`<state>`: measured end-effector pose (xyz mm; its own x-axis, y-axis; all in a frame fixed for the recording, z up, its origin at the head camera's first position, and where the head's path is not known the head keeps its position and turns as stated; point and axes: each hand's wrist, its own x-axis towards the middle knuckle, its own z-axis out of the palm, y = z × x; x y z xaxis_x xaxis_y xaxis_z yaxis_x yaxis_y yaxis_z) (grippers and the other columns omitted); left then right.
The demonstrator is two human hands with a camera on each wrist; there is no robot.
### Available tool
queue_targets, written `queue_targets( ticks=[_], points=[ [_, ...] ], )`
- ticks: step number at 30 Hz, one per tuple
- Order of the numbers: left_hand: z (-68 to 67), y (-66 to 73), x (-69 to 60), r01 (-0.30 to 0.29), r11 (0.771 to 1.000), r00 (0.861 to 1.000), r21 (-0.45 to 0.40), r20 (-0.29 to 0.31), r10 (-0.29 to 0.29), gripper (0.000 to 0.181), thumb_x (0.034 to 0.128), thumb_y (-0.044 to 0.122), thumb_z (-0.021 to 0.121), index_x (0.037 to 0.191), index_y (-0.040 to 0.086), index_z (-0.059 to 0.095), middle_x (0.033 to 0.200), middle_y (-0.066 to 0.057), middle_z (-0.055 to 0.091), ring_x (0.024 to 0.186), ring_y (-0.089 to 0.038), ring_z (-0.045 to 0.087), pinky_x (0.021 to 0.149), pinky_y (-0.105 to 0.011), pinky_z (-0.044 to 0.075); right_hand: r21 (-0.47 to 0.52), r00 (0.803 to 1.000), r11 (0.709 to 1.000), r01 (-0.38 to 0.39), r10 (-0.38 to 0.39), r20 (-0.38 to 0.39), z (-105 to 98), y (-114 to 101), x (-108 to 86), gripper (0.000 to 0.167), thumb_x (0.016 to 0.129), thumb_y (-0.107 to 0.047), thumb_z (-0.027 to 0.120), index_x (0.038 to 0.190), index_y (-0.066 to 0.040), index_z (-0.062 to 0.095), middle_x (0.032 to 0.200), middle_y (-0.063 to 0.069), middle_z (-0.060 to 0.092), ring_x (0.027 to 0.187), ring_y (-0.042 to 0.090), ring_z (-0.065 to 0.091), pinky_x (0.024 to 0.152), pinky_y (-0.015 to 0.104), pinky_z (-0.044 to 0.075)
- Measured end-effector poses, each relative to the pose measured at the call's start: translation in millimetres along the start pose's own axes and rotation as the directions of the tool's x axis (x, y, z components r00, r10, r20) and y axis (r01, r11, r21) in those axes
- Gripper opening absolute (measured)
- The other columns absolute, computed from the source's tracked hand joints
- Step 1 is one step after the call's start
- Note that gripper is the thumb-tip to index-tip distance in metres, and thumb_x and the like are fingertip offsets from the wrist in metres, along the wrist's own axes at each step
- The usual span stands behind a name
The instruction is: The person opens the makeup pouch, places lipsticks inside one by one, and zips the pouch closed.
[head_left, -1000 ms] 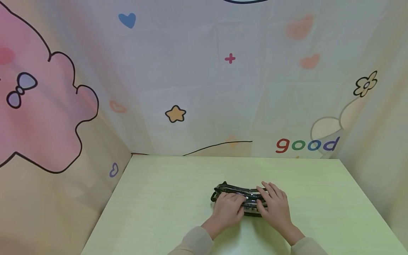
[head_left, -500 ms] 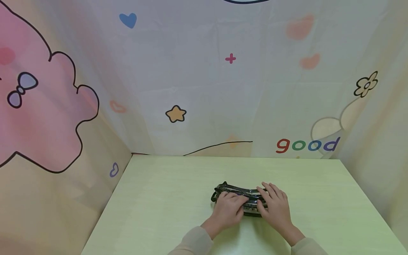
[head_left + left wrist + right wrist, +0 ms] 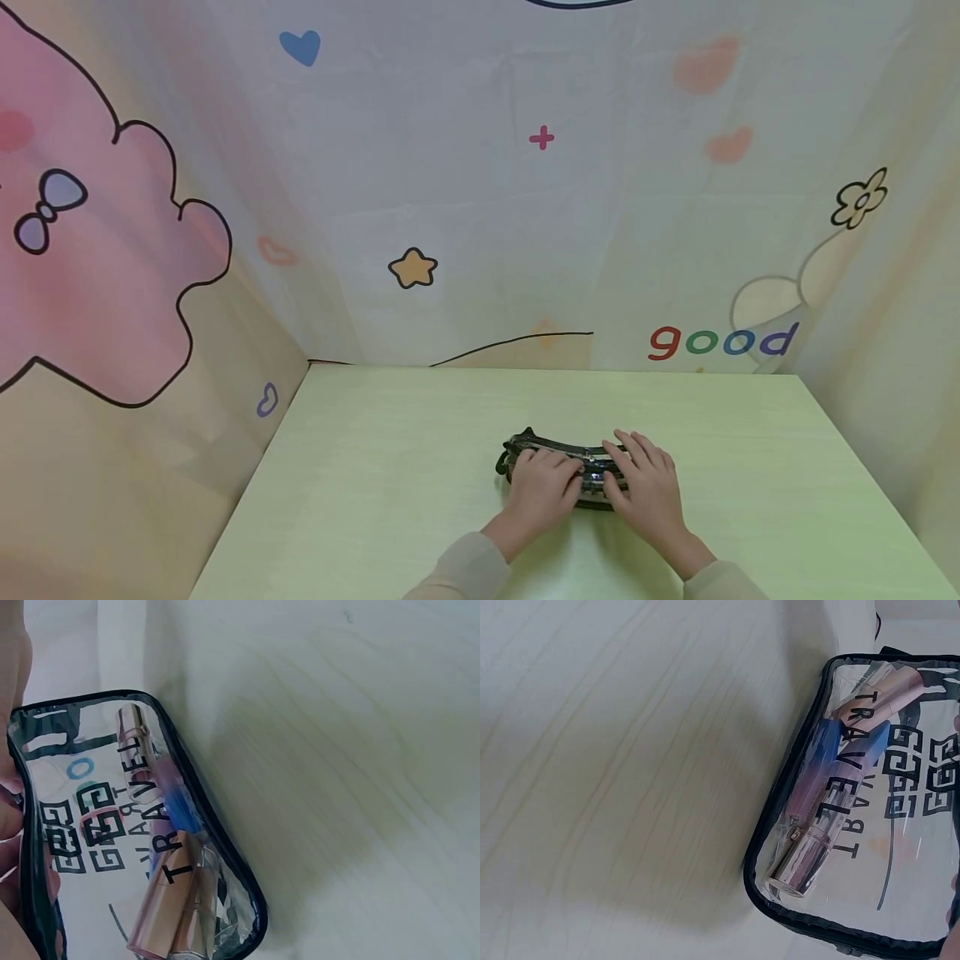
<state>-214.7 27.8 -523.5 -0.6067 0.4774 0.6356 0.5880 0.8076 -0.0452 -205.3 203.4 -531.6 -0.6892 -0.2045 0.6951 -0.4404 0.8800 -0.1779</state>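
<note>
A clear travel pouch with black trim (image 3: 596, 477) stands on the table, its top edge upward between both hands. My left hand (image 3: 542, 492) grips the top rim left of the middle, fingers bent; whether it holds a zip pull is hidden. Across the pouch's right part, my right hand (image 3: 647, 493) holds the top, with thumb on the near side and fingers reaching over. Through the plastic, the left wrist view reveals a gold-toned tube (image 3: 161, 915) and a blue-and-pink piece (image 3: 180, 806). A shiny silver-pink tube (image 3: 802, 862) lies inside in the right wrist view.
The pale green table (image 3: 375, 467) extends around the pouch. A cartoon-printed curtain (image 3: 480, 192) rises behind it and along both sides. A black strap loop (image 3: 502, 464) sticks out at the pouch's left end.
The left hand shifts very slightly along the pouch's top, its wrist moving a little to the right. The right hand and pouch stay almost in place.
</note>
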Motion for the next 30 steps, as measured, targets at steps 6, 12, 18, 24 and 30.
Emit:
queue_targets(
  ticks=[6, 12, 18, 24, 30],
  points=[
    [-5.3, 2.7, 2.6, 0.044, 0.999, 0.996, -0.005, 0.076, -0.044, 0.015, 0.0815, 0.034, 0.057, 0.091, 0.027, 0.066, 0.089, 0.014, 0.064, 0.083, -0.004, 0.057, 0.073, -0.024, 0.041, -0.004, 1.000, 1.000, 0.003, -0.003, 0.002, -0.2, -0.5, -0.4, 0.038, 0.072, -0.023, 0.052, 0.104, -0.008, 0.063, 0.114, 0.015, 0.057, 0.107, 0.034, 0.046, 0.082, 0.052, 0.033],
    [-7.2, 5.0, 3.9, 0.070, 0.998, 0.988, 0.013, 0.140, -0.071, 0.017, 0.0822, 0.035, 0.055, 0.092, 0.026, 0.066, 0.091, 0.013, 0.064, 0.084, -0.005, 0.056, 0.074, -0.025, 0.041, 0.000, 1.000, 1.000, 0.003, -0.003, -0.002, -1.2, -1.8, -0.2, 0.037, 0.071, -0.022, 0.053, 0.104, -0.008, 0.064, 0.113, 0.015, 0.057, 0.107, 0.034, 0.047, 0.082, 0.052, 0.033],
    [-9.9, 7.4, 4.6, 0.086, 0.995, 0.977, 0.045, 0.189, -0.093, 0.020, 0.0842, 0.036, 0.052, 0.095, 0.025, 0.066, 0.092, 0.013, 0.066, 0.084, -0.006, 0.056, 0.073, -0.025, 0.041, -0.008, 1.000, 1.000, 0.004, -0.004, 0.000, -1.5, -2.5, 0.1, 0.037, 0.071, -0.022, 0.053, 0.104, -0.008, 0.063, 0.113, 0.015, 0.058, 0.107, 0.034, 0.047, 0.082, 0.052, 0.033],
    [-9.1, 7.9, 3.7, 0.086, 0.995, 0.983, 0.053, 0.158, -0.093, 0.019, 0.0833, 0.036, 0.054, 0.094, 0.026, 0.066, 0.089, 0.015, 0.067, 0.083, -0.006, 0.056, 0.071, -0.024, 0.040, -0.007, 1.000, 1.000, 0.008, -0.008, -0.001, -1.2, -2.4, 0.4, 0.037, 0.072, -0.023, 0.052, 0.104, -0.008, 0.063, 0.113, 0.015, 0.057, 0.107, 0.034, 0.047, 0.082, 0.053, 0.033],
    [-7.6, 7.2, 2.6, 0.078, 0.996, 0.988, 0.052, 0.131, -0.085, 0.019, 0.0824, 0.036, 0.055, 0.093, 0.025, 0.066, 0.090, 0.014, 0.067, 0.087, -0.007, 0.058, 0.073, -0.025, 0.042, -0.010, 1.000, 1.000, 0.004, -0.004, -0.008, -0.1, -1.6, 0.0, 0.038, 0.070, -0.022, 0.054, 0.104, -0.008, 0.063, 0.113, 0.015, 0.057, 0.106, 0.035, 0.047, 0.081, 0.054, 0.033]
  ],
)
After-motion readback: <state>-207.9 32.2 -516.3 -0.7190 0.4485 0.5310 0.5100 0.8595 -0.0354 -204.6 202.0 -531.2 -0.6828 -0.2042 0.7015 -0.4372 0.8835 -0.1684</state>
